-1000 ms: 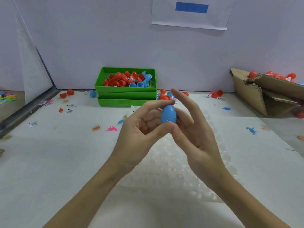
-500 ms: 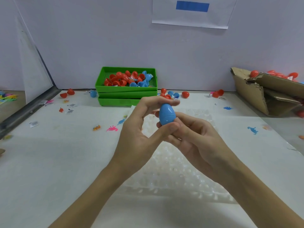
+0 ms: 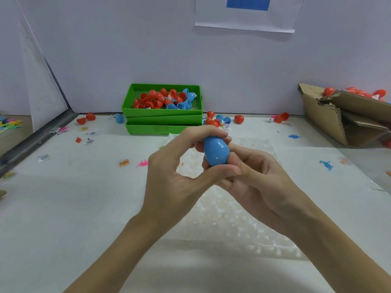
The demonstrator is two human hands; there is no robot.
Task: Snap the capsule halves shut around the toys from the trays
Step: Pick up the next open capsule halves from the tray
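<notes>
The blue egg-shaped plastic capsule (image 3: 216, 152), seam closed, was gripped by left hand (image 3: 175, 180) and right hand (image 3: 254, 180), fingers curled, well above the white table (image 3: 63, 208).

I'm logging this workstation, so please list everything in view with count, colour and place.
capsule: one, blue, halves joined, held above the table
green trays: a stack, far centre, top one holding red and blue capsule halves
loose capsule pieces: several, red and blue, beside the trays
cardboard box: one, brown, far right, red capsules inside
clear blister tray: one, under the hands
left hand: pinches the capsule
right hand: grips the capsule's lower end
</notes>
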